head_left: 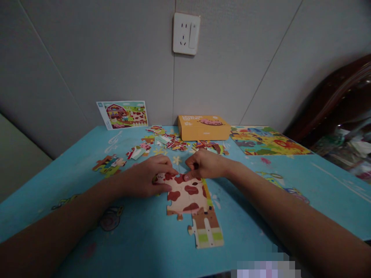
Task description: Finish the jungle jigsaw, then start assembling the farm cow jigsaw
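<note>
A partly joined jigsaw section point(189, 197) lies flat on the blue table in front of me, showing a white cow with brown patches above a fence. My left hand point(150, 175) pinches a puzzle piece with the cow's face point(160, 177) at the section's upper left edge, fingers above and thumb below. The exact fit of that joint is partly hidden by the fingers. At the top edge my right hand point(204, 164) is curled, its thumb pressing on the cow section and its other fingers folded behind.
Loose puzzle pieces point(171, 142) are heaped farther back, with another cluster point(110, 164) at left. A picture card point(126, 114) leans on the wall. Beside the pile stands an orange puzzle box point(204, 129), and a colourful animal picture point(268, 141) lies at right. The wall carries a socket point(187, 34).
</note>
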Demonstrator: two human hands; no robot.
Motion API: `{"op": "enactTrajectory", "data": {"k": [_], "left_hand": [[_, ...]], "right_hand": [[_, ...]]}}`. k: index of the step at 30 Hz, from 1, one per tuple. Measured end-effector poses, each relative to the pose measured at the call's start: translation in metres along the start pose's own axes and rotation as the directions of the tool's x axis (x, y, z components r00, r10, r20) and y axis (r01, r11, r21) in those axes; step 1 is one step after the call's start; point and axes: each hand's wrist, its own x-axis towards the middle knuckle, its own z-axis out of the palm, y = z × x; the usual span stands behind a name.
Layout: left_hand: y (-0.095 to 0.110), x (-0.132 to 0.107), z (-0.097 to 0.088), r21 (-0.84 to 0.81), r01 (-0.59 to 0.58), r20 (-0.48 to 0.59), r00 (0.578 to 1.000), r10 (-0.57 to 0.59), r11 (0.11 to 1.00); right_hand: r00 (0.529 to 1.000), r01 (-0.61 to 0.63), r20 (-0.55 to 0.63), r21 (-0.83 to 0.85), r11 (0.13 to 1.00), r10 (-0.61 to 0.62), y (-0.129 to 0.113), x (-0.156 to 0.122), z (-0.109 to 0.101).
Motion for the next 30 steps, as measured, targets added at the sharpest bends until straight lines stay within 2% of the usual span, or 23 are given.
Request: {"op": "enactTrajectory", "data": {"k": [30], "left_hand": [[-0.0016, 0.0039, 0.0029, 0.023, -0.075, -0.058, 0.995, 0.077, 0.997]], "right_hand": [[1.000, -0.003, -0.010, -0.009, 1.000, 0.003, -0.0015, 0.0004, 0.0011]]}}
